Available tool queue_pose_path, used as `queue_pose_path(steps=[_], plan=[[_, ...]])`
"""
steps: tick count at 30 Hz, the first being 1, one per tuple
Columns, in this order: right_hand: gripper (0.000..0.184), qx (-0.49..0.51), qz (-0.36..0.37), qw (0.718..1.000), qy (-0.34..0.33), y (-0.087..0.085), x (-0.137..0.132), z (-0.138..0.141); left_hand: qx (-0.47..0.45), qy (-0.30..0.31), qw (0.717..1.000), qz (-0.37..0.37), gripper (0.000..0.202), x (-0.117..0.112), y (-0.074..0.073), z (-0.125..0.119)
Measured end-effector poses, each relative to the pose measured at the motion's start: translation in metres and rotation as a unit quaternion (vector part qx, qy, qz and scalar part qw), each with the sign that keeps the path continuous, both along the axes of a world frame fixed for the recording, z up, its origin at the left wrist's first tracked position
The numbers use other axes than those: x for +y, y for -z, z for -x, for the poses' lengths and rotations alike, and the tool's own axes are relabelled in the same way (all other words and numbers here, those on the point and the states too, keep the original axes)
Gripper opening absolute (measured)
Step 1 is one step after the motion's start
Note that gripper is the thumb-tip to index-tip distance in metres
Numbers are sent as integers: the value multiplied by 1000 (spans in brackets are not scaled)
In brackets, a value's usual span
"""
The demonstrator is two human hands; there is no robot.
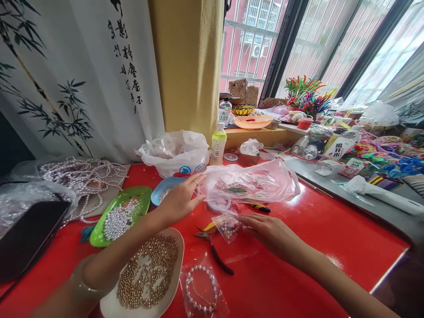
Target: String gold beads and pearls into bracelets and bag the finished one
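Observation:
My left hand (184,196), with a ring on one finger, reaches over a blue dish (165,188) and closes on the left edge of a thin clear plastic bag (258,181). My right hand (270,229) has its fingertips on the right side of a small clear packet (228,227) with beads inside; its grip is partly hidden. Dark-handled pliers (220,258) lie just below that packet. Nearer to me rests another clear packet with a pearl bracelet (201,289). A cream tray of gold beads (177,265) sits under my left forearm.
To the left are a green dish (145,196) of white beads, bead strings (86,174) and a black phone-like device (33,234). A white bag (175,154) and a drink bottle (218,143) stand at the back. Crafts and bottles crowd the grey ledge (374,203) at right.

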State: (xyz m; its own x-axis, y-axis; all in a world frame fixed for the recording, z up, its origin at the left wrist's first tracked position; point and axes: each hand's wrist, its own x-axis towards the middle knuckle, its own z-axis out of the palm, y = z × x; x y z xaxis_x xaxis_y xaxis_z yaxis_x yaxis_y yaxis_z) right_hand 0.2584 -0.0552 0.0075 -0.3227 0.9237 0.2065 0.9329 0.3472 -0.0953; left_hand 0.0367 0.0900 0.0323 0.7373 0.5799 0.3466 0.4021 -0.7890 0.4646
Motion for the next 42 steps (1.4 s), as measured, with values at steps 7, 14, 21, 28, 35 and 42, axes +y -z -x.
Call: queue_pose_path(steps=[7,14,21,28,35,42], plan=[[23,406,169,892,99,-39,24,0,-3,-6,1000,8,49,-3,-4,-1],[25,560,136,798,180,-29,31,10,-11,-2,1000,5,48,-2,-6,0],[44,134,49,989,50,1,12,26,-19,0,1000,17,49,0,0,-1],[28,106,1,993,48,3,16,17,-10,-3,1000,26,50,0,-2,0],[26,569,190,784,161,-21,11,20,-8,-5,1000,23,49,-1,0,0],[18,657,227,703,152,-30,10,30,-5,2,1000,16,50,0,0,-1]])
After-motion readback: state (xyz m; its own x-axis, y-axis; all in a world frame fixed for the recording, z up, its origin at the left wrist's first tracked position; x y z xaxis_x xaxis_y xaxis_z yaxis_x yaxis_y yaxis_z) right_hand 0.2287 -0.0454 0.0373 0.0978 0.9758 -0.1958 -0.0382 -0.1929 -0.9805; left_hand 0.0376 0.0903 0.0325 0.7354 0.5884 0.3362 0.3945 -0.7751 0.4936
